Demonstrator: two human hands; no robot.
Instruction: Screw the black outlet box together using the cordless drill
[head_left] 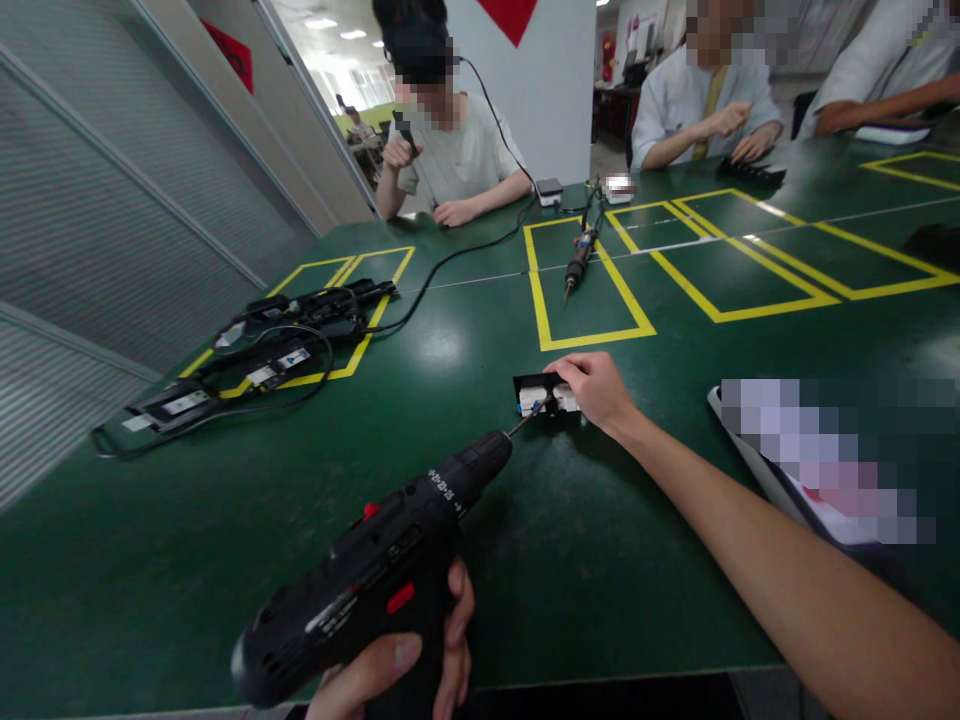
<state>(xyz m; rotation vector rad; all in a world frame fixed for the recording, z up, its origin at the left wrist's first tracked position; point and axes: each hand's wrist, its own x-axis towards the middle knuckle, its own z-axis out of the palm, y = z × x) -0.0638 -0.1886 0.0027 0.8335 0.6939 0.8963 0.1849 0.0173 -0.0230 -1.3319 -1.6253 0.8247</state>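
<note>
My left hand is wrapped round the grip of a black cordless drill with red switches. A thin bit runs from its chuck up and to the right, and its tip meets a small black-and-white part on the green table. My right hand holds that part by its right end, fingers closed on the upper edge. A bit of blue shows at the part's left side. The exact contact between bit and part is too small to make out.
Black cabled devices lie at the left. Beyond the part, a dark pen-shaped tool rests in a yellow-taped rectangle. A pale-edged, blurred-out object lies at the right. Several people sit across the green table.
</note>
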